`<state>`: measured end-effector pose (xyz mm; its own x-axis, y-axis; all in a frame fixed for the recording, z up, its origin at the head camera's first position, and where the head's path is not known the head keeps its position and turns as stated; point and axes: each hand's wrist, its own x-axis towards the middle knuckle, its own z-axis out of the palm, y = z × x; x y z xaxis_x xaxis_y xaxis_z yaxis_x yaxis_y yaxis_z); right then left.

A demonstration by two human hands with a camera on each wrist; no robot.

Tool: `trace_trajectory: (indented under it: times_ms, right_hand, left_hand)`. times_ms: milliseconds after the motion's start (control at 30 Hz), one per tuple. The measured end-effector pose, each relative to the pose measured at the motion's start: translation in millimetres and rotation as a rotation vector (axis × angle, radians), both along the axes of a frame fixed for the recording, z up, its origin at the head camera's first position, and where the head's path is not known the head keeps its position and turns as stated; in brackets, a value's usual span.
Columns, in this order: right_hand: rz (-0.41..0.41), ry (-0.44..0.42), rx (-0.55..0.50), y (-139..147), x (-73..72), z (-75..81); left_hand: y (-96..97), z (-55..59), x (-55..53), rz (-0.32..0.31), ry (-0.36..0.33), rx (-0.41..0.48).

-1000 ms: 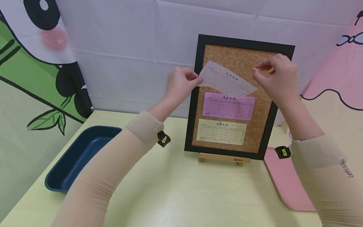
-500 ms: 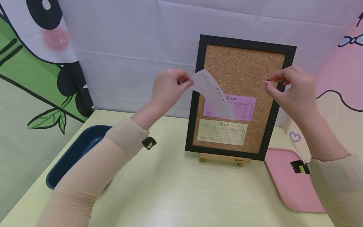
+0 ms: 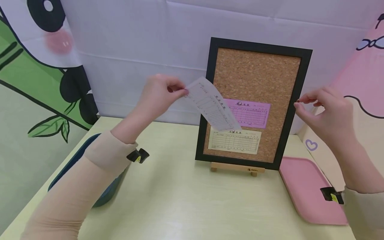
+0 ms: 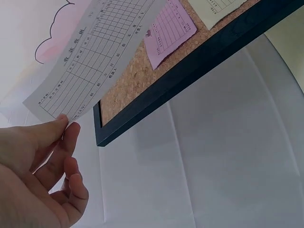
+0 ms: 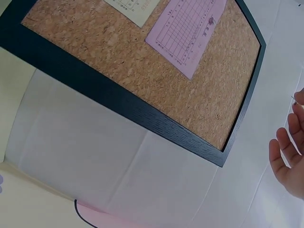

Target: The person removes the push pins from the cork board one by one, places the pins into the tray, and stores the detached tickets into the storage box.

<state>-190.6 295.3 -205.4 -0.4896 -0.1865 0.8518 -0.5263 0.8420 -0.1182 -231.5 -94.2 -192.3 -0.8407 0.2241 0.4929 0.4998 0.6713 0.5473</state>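
Observation:
My left hand pinches a white receipt slip by one corner between thumb and index finger. The printed slip droops to the right and overlaps the black-framed corkboard in the head view. A purple receipt slip is pinned to the board, with a pale yellow one below it. Off the board's right edge, my right hand holds thumb and index fingertips together. Between them the right wrist view shows the thin point of a pushpin; its head is hidden by the fingers.
The corkboard leans on a small wooden easel on the pale table. A dark blue tray stands at the left, partly behind my left forearm. To the right lies a pink tray. A white cloth hangs behind.
Both hands have drawn away from the board, the left one leftward with the white receipt slip, the right one rightward and down. The slip has swung to hang lower.

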Motion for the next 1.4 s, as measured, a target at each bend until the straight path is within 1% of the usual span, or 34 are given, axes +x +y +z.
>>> trace_trajectory:
  times_ms: [133,400,533,767,900,1000,1200,1333,1400]
  right_hand:
    - [0.010,-0.008,0.004,9,7.5,-6.6]
    - [-0.003,-0.048,0.003,26,17.2,-25.8]
    - [0.013,-0.044,-0.002,35,19.7,-34.7]
    - [-0.009,-0.063,-0.012,46,24.0,-46.8]
    - [-0.025,-0.080,-0.013,53,27.4,-53.2]
    - [-0.045,-0.107,-0.015,60,29.6,-58.9]
    - [-0.099,-0.174,-0.015,73,33.1,-72.6]
    - [-0.106,-0.206,-0.021,80,32.3,-82.7]
    - [-0.102,-0.215,-0.026,83,31.4,-87.0]
  left_hand:
    - [-12.7,0.9,5.0,0.005,-0.055,-0.015]
    - [-38.9,0.9,15.8,0.055,-0.148,-0.060]
    - [-53.0,1.0,20.1,0.076,-0.178,-0.090]
    - [-75.8,-1.5,24.0,0.068,-0.216,-0.144]
    - [-90.0,-3.7,24.5,0.074,-0.226,-0.195]
    - [-98.6,-5.1,27.5,0.084,-0.223,-0.226]
    - [-118.0,-8.8,24.4,0.098,-0.198,-0.292]
    - [-130.6,-10.8,23.1,0.120,-0.192,-0.335]
    - [-136.9,-11.8,23.4,0.127,-0.178,-0.360]
